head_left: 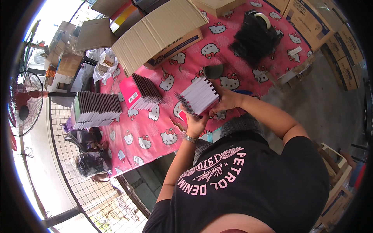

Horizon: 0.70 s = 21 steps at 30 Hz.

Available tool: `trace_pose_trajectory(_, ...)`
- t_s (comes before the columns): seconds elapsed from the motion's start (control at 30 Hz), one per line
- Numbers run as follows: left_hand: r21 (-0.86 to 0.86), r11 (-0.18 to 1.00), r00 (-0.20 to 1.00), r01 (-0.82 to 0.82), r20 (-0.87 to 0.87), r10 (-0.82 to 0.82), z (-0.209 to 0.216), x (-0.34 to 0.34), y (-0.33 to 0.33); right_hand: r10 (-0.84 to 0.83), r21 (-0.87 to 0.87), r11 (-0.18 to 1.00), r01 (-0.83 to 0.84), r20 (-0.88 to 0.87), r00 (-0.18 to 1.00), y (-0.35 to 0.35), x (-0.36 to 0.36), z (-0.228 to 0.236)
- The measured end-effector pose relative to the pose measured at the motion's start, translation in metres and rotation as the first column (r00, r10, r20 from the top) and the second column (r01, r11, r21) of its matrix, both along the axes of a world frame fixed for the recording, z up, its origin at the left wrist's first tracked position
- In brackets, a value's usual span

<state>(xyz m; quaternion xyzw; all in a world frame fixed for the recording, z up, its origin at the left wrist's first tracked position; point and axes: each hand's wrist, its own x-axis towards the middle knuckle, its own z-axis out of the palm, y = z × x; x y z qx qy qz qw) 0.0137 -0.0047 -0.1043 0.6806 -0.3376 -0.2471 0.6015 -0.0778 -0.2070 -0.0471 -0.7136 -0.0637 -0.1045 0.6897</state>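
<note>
Between my two hands is a stack of notebooks (200, 95) with white page edges and dark binding along the sides, held over the table's near edge. My left hand (196, 123) is closed around its lower left side. My right hand (228, 99) grips its right side. To the left, a pile of notebooks with a pink cover (140, 93) lies on the table, dark spines showing. Farther left is another pile of notebooks with a greenish end cover (97, 108). Something flat and pink-red (182, 115) shows beside my left hand.
A pink cartoon-cat cloth (155, 132) covers the table. An open cardboard box (163, 35) stands at the back. A tape roll (263, 20) sits by a black mesh-like bundle (254, 40). Stacked cartons (311, 23) are at right, bags (91, 155) and a fan (25, 103) at left.
</note>
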Motion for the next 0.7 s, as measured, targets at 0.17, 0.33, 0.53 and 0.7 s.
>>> trace_pose_trajectory(0.17,0.066,0.994,0.993,0.09,0.071,-0.095,0.01,0.007,0.004,0.046,-0.468,0.882,-0.046,-0.012,0.999,-0.013,0.005,0.004)
trace_pose_trajectory(0.33,-0.158,0.985,0.939,-0.072,-0.344,0.013,0.108,0.026,0.029,0.041,-0.534,0.845,-0.044,-0.017,0.999,0.009,0.057,0.09)
trace_pose_trajectory(0.53,-0.285,0.903,0.859,-0.321,-0.489,0.151,0.169,0.124,0.108,-0.102,-0.442,0.892,0.095,0.007,0.995,0.102,0.16,0.131)
trace_pose_trajectory(0.7,-0.087,0.905,0.768,-0.417,-0.566,0.299,0.195,0.2,0.109,-0.278,-0.256,0.939,0.232,-0.159,0.947,0.138,0.235,0.118)
